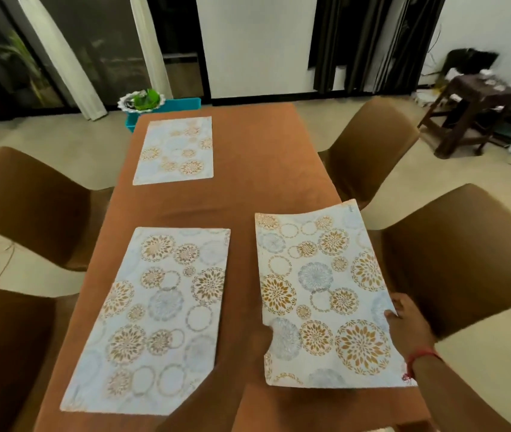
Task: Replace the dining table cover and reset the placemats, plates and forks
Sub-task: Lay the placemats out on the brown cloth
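The brown table cover (257, 169) already lies over the desk, so the cover swap looks done. Two placemats are down flat: a far-left placemat (174, 150) and a near-left placemat (157, 319). A third placemat (325, 294) is at the near-right place, held in both hands and not yet settled; its far edge curls upward and its right side overhangs the desk edge toward the near-right chair (466, 251). I judge the far-right place is left to cover, and no plates or forks show anywhere in view, so that whole part remains.

The right hand (403, 319) comes in from the lower right, wrist wearing a red thread, and grips the mat's right edge; its fingers lie curled over that edge with the thumb side under or behind, though blur makes the exact pinch hard to read. The left hand (262, 341) reaches up from below, dark and blurred against the cover, and meets the mat's left edge where a notch of the mat is hidden; it appears to be pinching that edge, but I cannot tell how its fingers lie.
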